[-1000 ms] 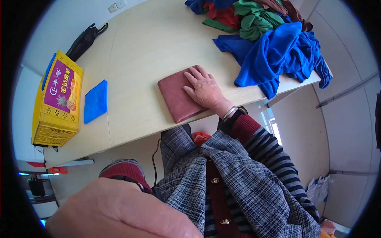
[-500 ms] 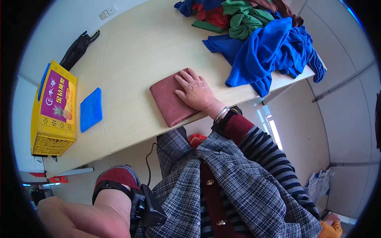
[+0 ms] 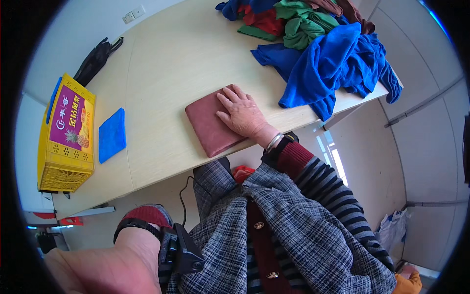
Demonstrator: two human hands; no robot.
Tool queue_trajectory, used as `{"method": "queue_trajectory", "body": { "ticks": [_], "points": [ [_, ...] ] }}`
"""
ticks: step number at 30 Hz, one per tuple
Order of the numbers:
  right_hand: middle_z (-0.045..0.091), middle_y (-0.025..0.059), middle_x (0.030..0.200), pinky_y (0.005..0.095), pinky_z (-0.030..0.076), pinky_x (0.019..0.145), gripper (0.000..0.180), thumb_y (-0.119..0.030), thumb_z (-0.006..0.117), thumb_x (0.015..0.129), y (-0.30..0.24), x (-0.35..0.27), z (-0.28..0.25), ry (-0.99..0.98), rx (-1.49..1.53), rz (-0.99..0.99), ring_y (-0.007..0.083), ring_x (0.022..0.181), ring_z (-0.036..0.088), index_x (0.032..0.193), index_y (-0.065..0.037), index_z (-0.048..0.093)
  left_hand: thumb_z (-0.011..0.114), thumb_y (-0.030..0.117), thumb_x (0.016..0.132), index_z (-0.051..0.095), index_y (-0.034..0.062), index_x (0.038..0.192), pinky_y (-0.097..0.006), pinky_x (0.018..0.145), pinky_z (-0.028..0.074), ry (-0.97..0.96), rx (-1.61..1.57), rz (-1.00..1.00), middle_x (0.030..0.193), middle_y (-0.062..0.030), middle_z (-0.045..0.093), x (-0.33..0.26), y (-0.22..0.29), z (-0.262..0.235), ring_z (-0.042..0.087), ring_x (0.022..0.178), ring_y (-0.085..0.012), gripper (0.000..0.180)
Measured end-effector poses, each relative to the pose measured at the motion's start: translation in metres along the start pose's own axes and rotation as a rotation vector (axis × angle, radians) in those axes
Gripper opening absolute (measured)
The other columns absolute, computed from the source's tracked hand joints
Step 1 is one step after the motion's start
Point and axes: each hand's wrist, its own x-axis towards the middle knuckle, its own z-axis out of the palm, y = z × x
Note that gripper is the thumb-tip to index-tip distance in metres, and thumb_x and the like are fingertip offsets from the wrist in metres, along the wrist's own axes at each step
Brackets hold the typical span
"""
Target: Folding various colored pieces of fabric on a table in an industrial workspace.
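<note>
Right hand: flat, fingers spread, pressing folded maroon cloth.
Left hand: off-table, grip unclear.
Risk: cloth near table edge; sideways push could slide it off.

A long pale wooden desk stands against a white wall bearing a socket plate; grey wall panels line the right, daylight patches the pale floor

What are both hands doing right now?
Left hand: down low off the table, holding nothing visible; fingers out of view.
Right hand: open, flat on the folded maroon cloth.
</note>
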Motion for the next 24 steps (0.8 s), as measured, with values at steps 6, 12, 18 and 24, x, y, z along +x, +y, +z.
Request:
{"method": "queue_trajectory", "body": {
  "ticks": [6, 12, 18, 24],
  "points": [
    [0.045, 0.0129, 0.15, 0.0473, 0.033, 0.116, 0.056, -0.042, 0.053, 0.098, 0.0, 0.001, -0.001, -0.005, 0.006, 0.0, 0.0343, 0.144, 0.034, 0.143, -0.009, 0.052, 0.046, 0.038, 0.104, 0.049, 0.0097, 0.067, -0.029, 0.058, 0.041, 0.023, -0.031, 0.018, 0.073, -0.0062, 0.058, -0.002, -0.01, 0.001, 0.051, 0.06, -0.0149, 0.047],
    [0.045, 0.0127, 0.151, 0.0472, 0.033, 0.116, 0.056, -0.042, 0.053, 0.098, -0.001, -0.001, -0.001, 0.002, 0.012, -0.001, 0.0341, 0.145, 0.034, 0.143, -0.009, 0.051, 0.045, 0.038, 0.105, 0.049, 0.0099, 0.067, -0.028, 0.057, 0.041, 0.032, -0.024, 0.053, 0.073, -0.006, 0.058, 0.0, -0.011, -0.004, 0.05, 0.059, -0.0143, 0.048],
    [0.045, 0.0133, 0.151, 0.0472, 0.033, 0.116, 0.056, -0.042, 0.053, 0.098, 0.0, 0.0, 0.002, 0.01, 0.003, -0.002, 0.0341, 0.145, 0.033, 0.142, -0.008, 0.052, 0.045, 0.033, 0.106, 0.056, 0.0061, 0.076, -0.03, 0.056, 0.044, 0.1, 0.062, 0.003, 0.073, -0.0091, 0.059, -0.007, -0.017, -0.003, 0.053, 0.058, -0.0164, 0.041],
    [0.046, 0.0134, 0.15, 0.0479, 0.03, 0.118, 0.056, -0.041, 0.054, 0.097, 0.001, -0.001, -0.001, 0.012, -0.027, -0.014, 0.034, 0.145, 0.033, 0.142, -0.009, 0.053, 0.053, 0.01, 0.099, 0.063, -0.0002, 0.108, -0.038, 0.083, 0.054, 0.131, 0.505, -0.635, 0.102, -0.0171, 0.068, -0.059, -0.124, 0.016, 0.067, 0.092, -0.0308, 0.017]
  ]
}}
